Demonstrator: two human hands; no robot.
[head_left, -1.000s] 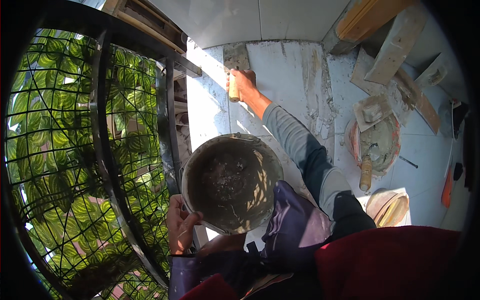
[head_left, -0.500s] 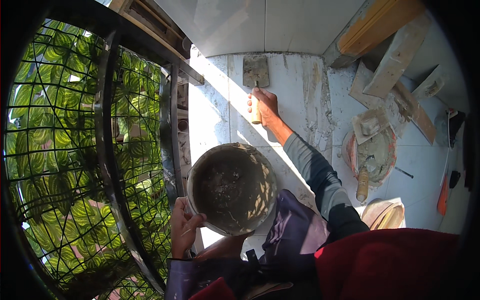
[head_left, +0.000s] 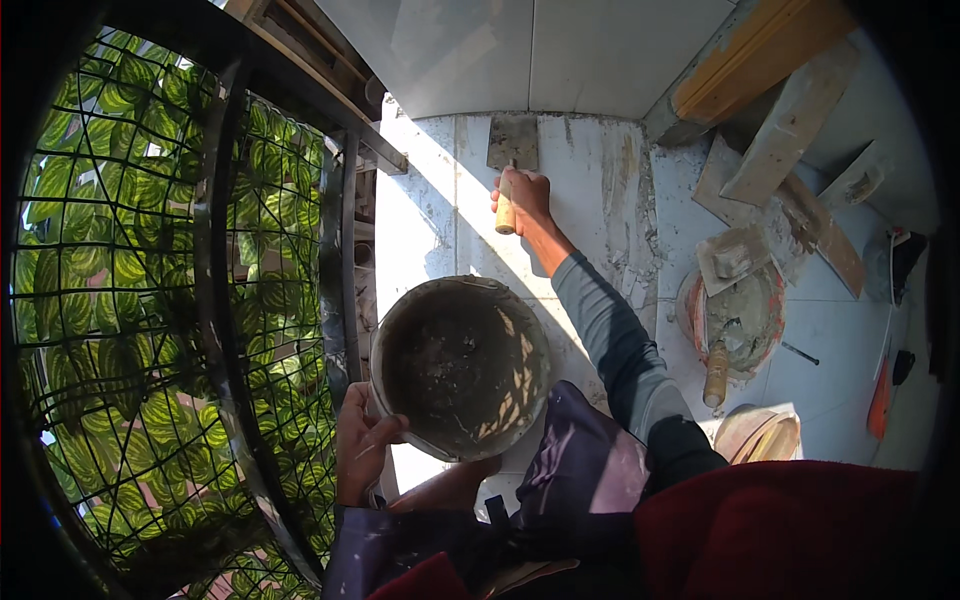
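- pale floor tiles, scuffed and streaked with grey residue, run up to an upright tiled wall; a bright band of sunlight slants across them.
- on the left stands a black metal frame with wire mesh, green striped leaves showing through it.
- the right hand is closed around the wooden handle of a flat-bladed trowel; its squarish grey blade lies over the floor at the foot of the wall, pointing away from the person.
- the left hand grips the near left edge of a round bucket, thumb over the rim. grey crust coats its inside, dappled with light on the right. whether its base meets the floor cannot be told.
- dark trousers show just beside the bucket, on its lower right.
- to the right, a reddish-rimmed tub holds grey mortar; a float lies across its far edge, and a second wooden handle juts over its near side.
- beyond it, mortar-smeared boards lean near an orange-brown post.
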